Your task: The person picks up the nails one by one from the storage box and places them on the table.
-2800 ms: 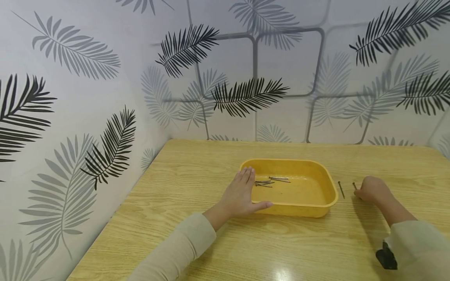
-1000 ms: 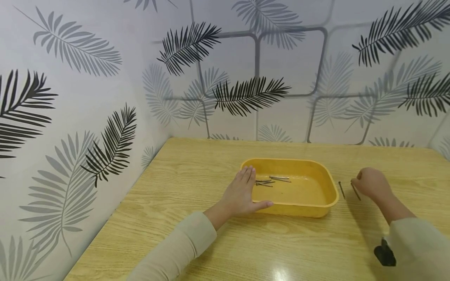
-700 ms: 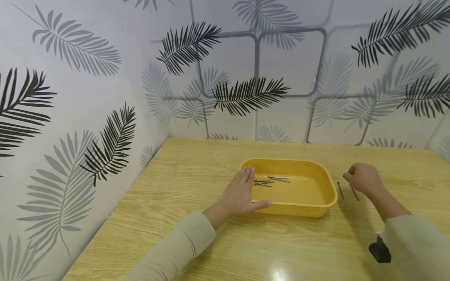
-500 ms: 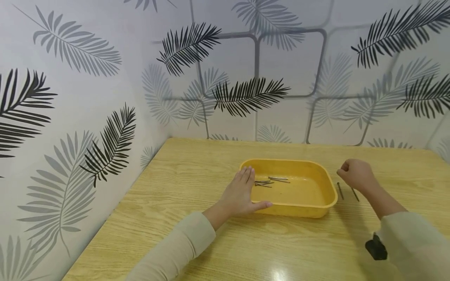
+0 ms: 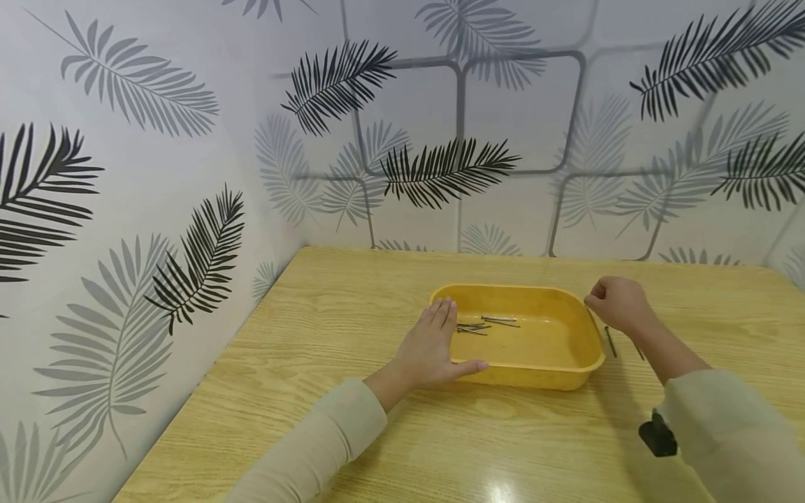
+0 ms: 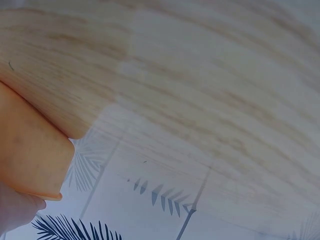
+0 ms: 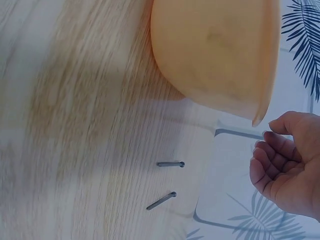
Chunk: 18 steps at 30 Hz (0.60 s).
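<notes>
A yellow plastic tray (image 5: 528, 377) stands on the wooden table with several nails (image 5: 473, 327) lying in its left half. My left hand (image 5: 429, 344) rests against the tray's left end, fingers straight over the rim and thumb stretched along the front side. At the tray's back right corner is my right hand (image 5: 622, 305), fingers loosely curled; the right wrist view shows no nail in that hand (image 7: 292, 162), close to the rim. Two nails lie apart on the table right of the tray: one nail (image 5: 611, 342) nearer it, another nail (image 5: 638, 350) partly hidden behind the right wrist.
The wooden table (image 5: 302, 335) reaches back to a wall (image 5: 415, 216) with a leaf pattern. A second patterned wall (image 5: 126, 209) runs along the left edge. A small black device (image 5: 658, 434) hangs under the right sleeve.
My right hand has left the farther nail, which stays on the table, and has risen leftward to the tray's back right corner. The left hand and tray have stayed put.
</notes>
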Each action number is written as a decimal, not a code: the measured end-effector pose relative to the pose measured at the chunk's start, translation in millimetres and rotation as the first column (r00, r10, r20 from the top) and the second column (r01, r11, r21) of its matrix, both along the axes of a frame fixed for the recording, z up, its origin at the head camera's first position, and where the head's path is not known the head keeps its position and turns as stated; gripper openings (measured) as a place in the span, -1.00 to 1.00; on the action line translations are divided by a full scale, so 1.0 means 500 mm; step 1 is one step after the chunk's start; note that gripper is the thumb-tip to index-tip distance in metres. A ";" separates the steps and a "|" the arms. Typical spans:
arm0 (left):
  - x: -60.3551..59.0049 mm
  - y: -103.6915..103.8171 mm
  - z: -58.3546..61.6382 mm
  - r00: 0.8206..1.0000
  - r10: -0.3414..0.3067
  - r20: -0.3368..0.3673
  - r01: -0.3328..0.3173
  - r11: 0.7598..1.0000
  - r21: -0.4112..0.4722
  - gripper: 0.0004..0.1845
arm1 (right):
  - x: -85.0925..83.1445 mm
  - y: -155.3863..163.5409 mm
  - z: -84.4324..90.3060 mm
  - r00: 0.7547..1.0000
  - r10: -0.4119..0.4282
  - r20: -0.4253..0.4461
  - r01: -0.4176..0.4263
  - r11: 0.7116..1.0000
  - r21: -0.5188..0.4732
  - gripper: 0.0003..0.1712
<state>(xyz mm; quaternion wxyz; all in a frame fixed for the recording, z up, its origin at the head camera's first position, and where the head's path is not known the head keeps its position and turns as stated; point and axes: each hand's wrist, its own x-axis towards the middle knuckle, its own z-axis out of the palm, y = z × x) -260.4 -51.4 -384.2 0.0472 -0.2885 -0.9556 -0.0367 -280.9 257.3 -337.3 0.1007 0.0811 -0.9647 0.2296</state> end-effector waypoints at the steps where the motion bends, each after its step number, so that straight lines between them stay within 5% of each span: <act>1: 0.000 0.000 0.000 1.000 0.000 0.002 0.000 1.000 0.001 0.08 | -0.001 -0.002 0.001 1.000 0.002 0.000 -0.002 1.000 0.000 -0.76; 18: -0.001 0.000 -0.003 1.000 -0.004 -0.005 0.004 1.000 0.014 0.08 | -0.013 -0.046 -0.002 1.000 0.023 0.000 -0.023 1.000 -0.007 -0.78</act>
